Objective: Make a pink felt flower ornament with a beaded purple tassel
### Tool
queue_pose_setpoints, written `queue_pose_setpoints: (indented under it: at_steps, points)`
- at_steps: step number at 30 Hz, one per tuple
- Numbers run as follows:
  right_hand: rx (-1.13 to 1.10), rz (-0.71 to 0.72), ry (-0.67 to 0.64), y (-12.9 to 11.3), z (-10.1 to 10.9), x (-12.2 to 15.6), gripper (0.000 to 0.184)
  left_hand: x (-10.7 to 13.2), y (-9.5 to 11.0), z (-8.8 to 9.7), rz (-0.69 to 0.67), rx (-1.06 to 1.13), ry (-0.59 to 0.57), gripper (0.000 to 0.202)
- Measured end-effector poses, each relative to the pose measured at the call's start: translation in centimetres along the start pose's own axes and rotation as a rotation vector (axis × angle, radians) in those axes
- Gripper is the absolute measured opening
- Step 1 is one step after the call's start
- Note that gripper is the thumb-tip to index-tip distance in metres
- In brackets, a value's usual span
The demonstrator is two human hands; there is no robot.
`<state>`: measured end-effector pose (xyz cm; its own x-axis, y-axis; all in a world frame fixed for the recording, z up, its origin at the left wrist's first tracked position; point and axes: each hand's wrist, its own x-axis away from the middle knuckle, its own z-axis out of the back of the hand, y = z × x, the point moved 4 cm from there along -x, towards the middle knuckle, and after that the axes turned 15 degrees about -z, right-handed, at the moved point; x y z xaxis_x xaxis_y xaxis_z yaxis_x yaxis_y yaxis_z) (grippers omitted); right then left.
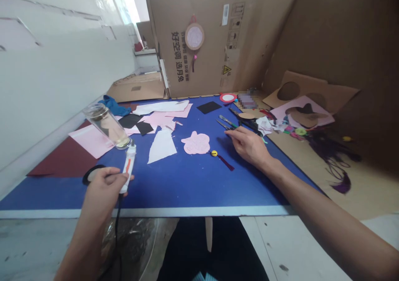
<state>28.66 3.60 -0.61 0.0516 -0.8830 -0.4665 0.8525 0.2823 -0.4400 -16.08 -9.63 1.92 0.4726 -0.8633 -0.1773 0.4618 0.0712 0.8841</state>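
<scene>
Left hand point(104, 185) gripping white tool point(129, 164), cord point(117, 223) (cropped below)

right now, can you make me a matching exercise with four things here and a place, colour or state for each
1. bell
2. glass jar
3. round hanging ornament
4. corded tool

a. against upright cardboard
b. in the left hand
c. yellow, beside the pink cutout
d. see-through

Pairs: 1-c, 2-d, 3-a, 4-b
</scene>
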Motion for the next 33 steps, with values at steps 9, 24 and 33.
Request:
queue_pose_setpoints:
  at_steps: [9,24,33]
  points:
    - [-0.918,-0.649,-0.385,-7.9,2.0,10.8,0.038,7.7,7.6,-9.0,0.174,0.748,-0.482,0.055]
    - [-1.616,-0.913,-0.413,-13.8,0.2,14.2,0.05,11.1,9.3,-17.0,0.298,1.009,-0.968,0.029]
    - [-1.571,-1.097,-0.321,-13.7,-1.0,14.6,0.051,11.1,8.8,-17.5,0.377,0.892,-0.914,0.037]
